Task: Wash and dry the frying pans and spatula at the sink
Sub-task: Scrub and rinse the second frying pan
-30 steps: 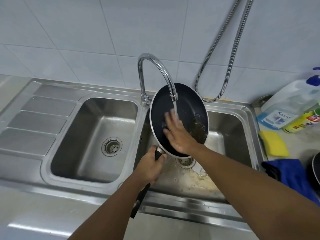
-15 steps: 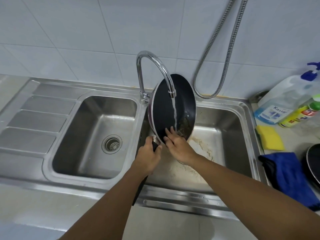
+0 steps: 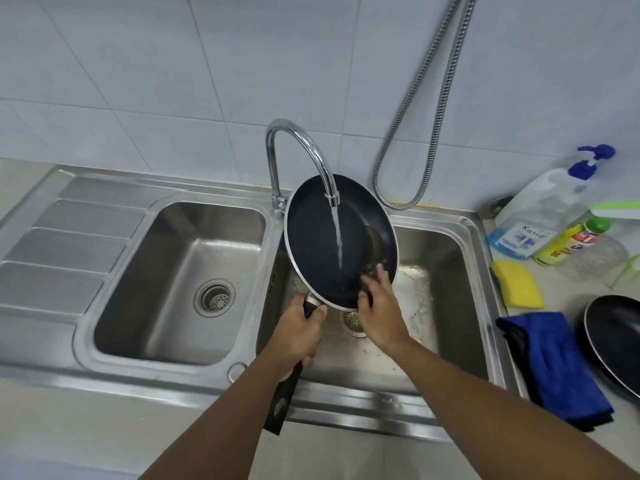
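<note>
Here we go: my left hand [image 3: 296, 336] has the frying pan [image 3: 322, 244] by its black handle [image 3: 282, 400], fingers wrapped tight around the grip just below where it meets the pan body. The pan is up over the right basin [image 3: 446, 271] of the sink, tipped steeply so its dark inner face looks back at me. Its long axis runs from the handle end, low and close to my body, up and away to the far rim, which sits right behind the tap [image 3: 301, 143] spout. The handle points down toward me and a touch to the left.

Water [image 3: 337, 237] is running from the spout straight onto the middle of that inner face.

My right hand [image 3: 379, 310] is on the lower right part of the pan, fingers [image 3: 380, 273] spread wide and laid against the wet coating, thumb down at the near rim. Nothing is held in that hand; it is skin on pan.

Below the pan there is whitish residue [image 3: 415, 296] on the basin floor beside the drain [image 3: 353, 322].

Off to my right on the surface [image 3: 561, 296] lie a yellow sponge [image 3: 517, 284], a folded blue cloth [image 3: 554, 365] nearer to me, and the second pan [image 3: 616, 337] at the frame edge, just beside the cloth. A pump bottle [image 3: 540, 213] and a yellow bottle [image 3: 568, 242] lean behind the sponge.
</note>
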`<move>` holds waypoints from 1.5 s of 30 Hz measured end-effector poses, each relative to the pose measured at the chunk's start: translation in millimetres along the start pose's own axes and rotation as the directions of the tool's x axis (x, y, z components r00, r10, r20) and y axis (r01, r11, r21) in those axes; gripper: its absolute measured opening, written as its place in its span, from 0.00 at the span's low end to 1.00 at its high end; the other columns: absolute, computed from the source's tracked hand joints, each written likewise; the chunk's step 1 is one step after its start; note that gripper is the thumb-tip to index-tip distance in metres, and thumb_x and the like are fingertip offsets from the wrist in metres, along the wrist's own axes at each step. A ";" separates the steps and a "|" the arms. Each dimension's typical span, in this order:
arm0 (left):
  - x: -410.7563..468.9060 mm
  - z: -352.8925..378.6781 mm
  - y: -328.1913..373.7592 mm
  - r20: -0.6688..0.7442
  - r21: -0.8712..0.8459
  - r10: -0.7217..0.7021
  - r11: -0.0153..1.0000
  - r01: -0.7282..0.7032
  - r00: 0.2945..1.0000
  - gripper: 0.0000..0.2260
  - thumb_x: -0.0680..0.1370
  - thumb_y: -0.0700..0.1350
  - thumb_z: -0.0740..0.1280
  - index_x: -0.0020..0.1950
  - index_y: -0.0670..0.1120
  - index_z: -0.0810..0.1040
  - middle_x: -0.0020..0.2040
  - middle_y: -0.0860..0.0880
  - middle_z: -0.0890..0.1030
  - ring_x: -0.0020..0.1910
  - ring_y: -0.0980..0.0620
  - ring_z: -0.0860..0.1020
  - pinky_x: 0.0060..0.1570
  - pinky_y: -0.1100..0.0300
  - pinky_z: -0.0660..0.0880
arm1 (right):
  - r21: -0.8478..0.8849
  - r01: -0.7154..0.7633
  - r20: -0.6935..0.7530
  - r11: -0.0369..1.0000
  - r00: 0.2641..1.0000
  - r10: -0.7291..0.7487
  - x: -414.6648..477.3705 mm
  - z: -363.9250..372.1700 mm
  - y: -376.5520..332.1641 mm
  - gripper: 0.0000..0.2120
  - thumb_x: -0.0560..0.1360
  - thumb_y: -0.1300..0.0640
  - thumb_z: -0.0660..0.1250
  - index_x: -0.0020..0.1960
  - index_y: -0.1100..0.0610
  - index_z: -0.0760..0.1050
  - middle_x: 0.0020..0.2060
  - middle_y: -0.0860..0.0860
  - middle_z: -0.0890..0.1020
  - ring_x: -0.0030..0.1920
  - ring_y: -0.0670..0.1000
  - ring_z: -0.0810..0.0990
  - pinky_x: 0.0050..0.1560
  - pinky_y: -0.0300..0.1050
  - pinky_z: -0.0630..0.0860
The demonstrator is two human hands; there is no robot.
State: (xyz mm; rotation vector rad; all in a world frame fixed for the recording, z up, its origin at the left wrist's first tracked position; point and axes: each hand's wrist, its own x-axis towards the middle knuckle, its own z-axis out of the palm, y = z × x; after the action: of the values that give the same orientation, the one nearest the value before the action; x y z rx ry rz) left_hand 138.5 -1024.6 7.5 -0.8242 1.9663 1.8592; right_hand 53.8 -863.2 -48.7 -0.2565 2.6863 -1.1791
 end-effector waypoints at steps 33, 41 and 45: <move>35.5 15.8 26.0 -0.156 -0.268 -0.106 0.961 0.061 0.982 0.16 0.83 0.34 0.57 0.71 0.39 0.69 0.62 0.35 0.80 0.39 0.36 0.87 0.37 0.48 0.84 | 0.637 -0.682 0.534 0.358 0.726 0.434 -44.0 -79.1 -30.5 0.17 0.85 0.43 0.59 0.64 0.54 0.73 0.38 0.54 0.87 0.35 0.60 0.85 0.25 0.44 0.76; 65.3 -23.3 53.0 -0.282 0.212 -0.060 0.969 0.124 0.957 0.21 0.80 0.50 0.57 0.64 0.38 0.77 0.57 0.39 0.83 0.56 0.37 0.82 0.56 0.47 0.79 | 0.599 -0.644 0.385 0.476 0.752 0.535 -44.7 -67.3 -20.6 0.09 0.82 0.53 0.54 0.57 0.57 0.66 0.36 0.59 0.79 0.24 0.52 0.65 0.23 0.39 0.63; 101.4 -43.8 88.1 -0.284 0.161 0.021 0.987 0.026 0.959 0.12 0.77 0.35 0.58 0.59 0.40 0.74 0.49 0.43 0.78 0.48 0.45 0.78 0.48 0.55 0.73 | 0.563 -0.635 0.377 0.529 0.767 0.519 -49.9 -69.2 -9.2 0.13 0.82 0.50 0.55 0.61 0.58 0.67 0.38 0.59 0.80 0.24 0.53 0.66 0.24 0.40 0.64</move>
State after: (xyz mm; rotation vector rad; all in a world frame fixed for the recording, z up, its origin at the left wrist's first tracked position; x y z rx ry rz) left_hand 13.2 -1087.9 23.3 -1.0935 2.2512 1.6241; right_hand 85.5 -808.7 9.4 0.5981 1.7586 -1.6511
